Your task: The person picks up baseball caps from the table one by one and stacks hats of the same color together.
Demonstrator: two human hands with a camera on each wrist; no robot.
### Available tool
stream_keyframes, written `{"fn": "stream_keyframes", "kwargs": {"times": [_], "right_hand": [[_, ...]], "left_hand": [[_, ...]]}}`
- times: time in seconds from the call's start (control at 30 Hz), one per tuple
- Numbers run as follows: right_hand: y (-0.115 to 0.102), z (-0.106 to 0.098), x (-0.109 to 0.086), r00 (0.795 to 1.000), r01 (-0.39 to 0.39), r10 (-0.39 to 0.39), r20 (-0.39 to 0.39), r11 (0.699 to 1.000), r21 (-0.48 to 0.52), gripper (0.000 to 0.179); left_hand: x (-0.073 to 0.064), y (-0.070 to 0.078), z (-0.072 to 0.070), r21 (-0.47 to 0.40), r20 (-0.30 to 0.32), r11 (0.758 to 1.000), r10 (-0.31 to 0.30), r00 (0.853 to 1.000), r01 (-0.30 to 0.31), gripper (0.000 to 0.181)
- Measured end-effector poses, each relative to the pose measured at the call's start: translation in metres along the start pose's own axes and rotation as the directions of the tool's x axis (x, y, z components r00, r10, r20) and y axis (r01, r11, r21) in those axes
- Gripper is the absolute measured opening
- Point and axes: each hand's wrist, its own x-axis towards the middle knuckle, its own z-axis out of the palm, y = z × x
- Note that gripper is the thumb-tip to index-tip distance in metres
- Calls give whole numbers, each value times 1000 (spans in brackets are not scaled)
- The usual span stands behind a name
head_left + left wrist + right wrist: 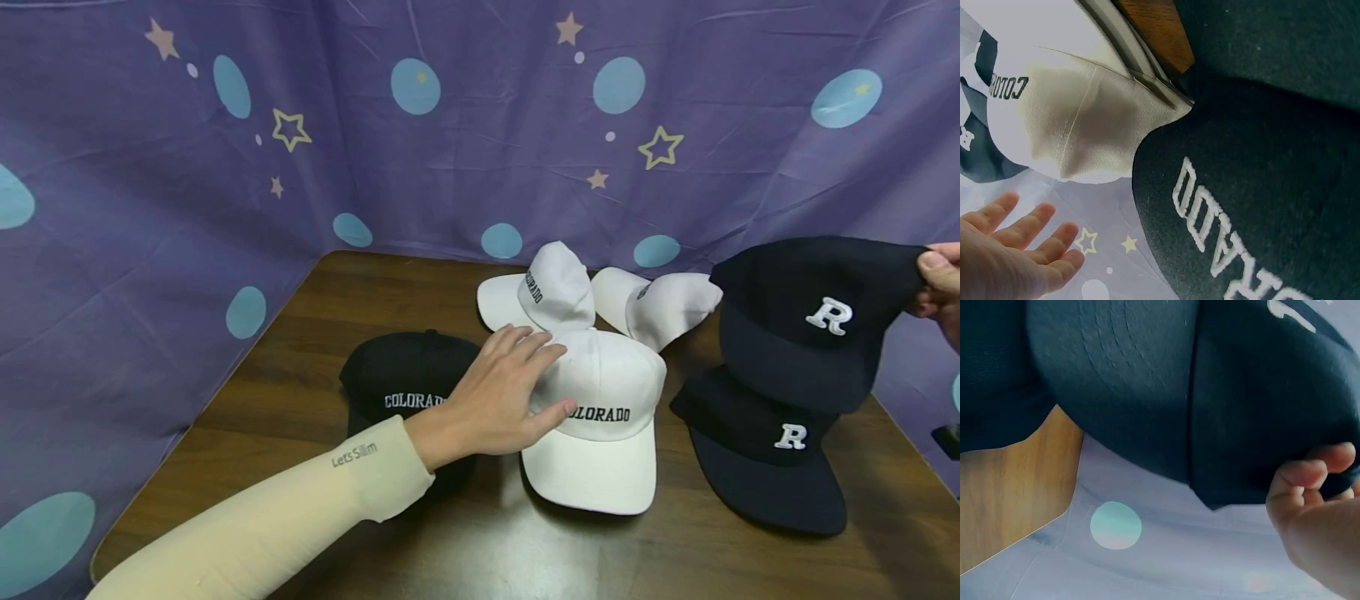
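At the right of the head view my right hand (943,287) pinches the edge of a dark navy cap (787,300) with a white R. Its thumb and fingertips also show on the fabric in the right wrist view. The held cap overlaps a second navy R cap (765,475) on the table below it. My left hand (504,392) reaches over the front white COLORADO cap (600,467), fingers spread and slightly bent, holding nothing. Beside it, partly behind the left forearm, sits a black COLORADO cap (408,367), large in the left wrist view.
Two more white caps lie behind the front one: a left one (558,287) and a right one (660,304) tipped on its side. The wooden table (292,333) meets a purple patterned curtain (465,150) at its back and left edges.
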Motion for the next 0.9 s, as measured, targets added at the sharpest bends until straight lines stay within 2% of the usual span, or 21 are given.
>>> {"fn": "stream_keyframes", "kwargs": {"times": [0.13, 0.23, 0.3, 0.37, 0.47, 0.53, 0.57, 0.7, 0.77, 0.83, 0.9], "right_hand": [[0, 0, -9, 997, 3, -6, 75, 999, 35, 32], [4, -8, -15, 988, -9, -6, 152, 995, 97, 38], [6, -12, -19, 984, -7, -10, 176, 995, 99, 40], [8, -13, -25, 983, -5, -17, 185, 993, 115, 40], [11, -10, -36, 987, 11, -32, 155, 991, 134, 36], [14, -9, -42, 985, 8, -43, 168, 979, 204, 35], [15, -9, -45, 986, 9, -43, 161, 978, 208, 34], [18, -8, -56, 988, -8, -22, 151, 981, 193, 35], [17, -9, -58, 987, -1, -21, 158, 990, 138, 38], [15, -11, -57, 974, -1, -26, 225, 993, 120, 44], [14, -14, -53, 947, -16, -20, 321, 994, 110, 52]], "left_hand": [[0, 0, 0, -2, 1, 1000, 2, 1000, -2, 63], [0, 0, 0, 0, -1, 1000, 4, 1000, -4, 63], [0, 0, 0, 2, -3, 1000, 6, 1000, -6, 63], [0, 0, 0, 3, -4, 1000, 5, 1000, -5, 63], [0, 0, 0, 8, -3, 1000, 3, 1000, -3, 63], [0, 0, 0, 9, -1, 1000, 2, 1000, -2, 63], [0, 0, 0, 10, -2, 1000, 3, 1000, -3, 63], [0, 0, -1, 12, -4, 1000, 5, 1000, -5, 63], [0, 1, -1, 14, -5, 1000, 7, 1000, -6, 63], [0, 1, -1, 13, -4, 1000, 6, 1000, -6, 63], [0, 1, -1, 12, -3, 1000, 7, 1000, -6, 64]]}}
